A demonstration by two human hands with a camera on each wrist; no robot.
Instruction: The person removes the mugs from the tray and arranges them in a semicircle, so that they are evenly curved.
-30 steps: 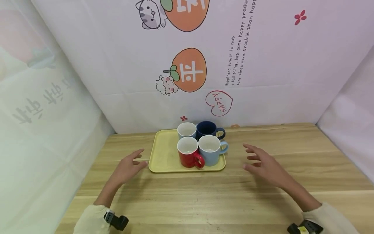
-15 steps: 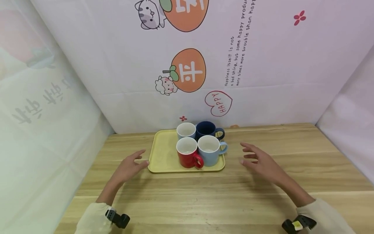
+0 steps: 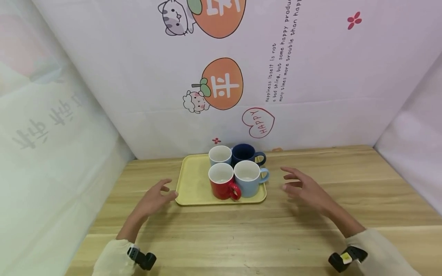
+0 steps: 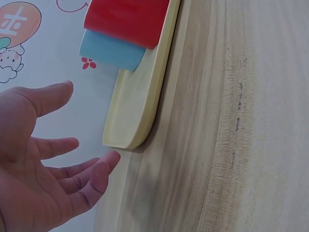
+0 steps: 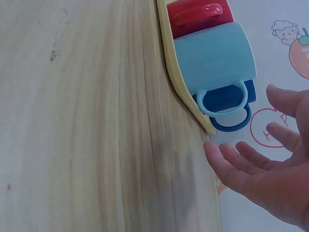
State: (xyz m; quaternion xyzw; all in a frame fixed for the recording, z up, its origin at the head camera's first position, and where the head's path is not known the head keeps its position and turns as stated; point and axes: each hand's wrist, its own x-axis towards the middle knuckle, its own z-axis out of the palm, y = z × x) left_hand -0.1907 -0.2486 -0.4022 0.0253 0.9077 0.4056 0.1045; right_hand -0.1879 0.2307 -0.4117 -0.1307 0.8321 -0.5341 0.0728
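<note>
A yellow tray (image 3: 193,184) lies on the wooden table, bearing several mugs grouped on its right part. In front stand a red mug (image 3: 220,188) and a light blue mug (image 3: 249,186); behind them are another pale blue mug with a white inside (image 3: 220,154) and a navy mug (image 3: 243,153). My left hand (image 3: 155,199) hovers by the tray's left edge, fingers loosely bent, holding nothing. To the right of the tray, apart from the light blue handle, my right hand (image 3: 305,190) is held with fingers spread and nothing in it.
The wooden table (image 3: 221,237) stretches in front of the tray. A white printed cloth (image 3: 155,76) hangs right behind the tray and mugs, with more white cloth (image 3: 51,153) along the left side.
My right hand has moved a little left, towards the tray. My left hand has shifted slightly right, closer to the tray's edge. Tray and mugs stay put.
</note>
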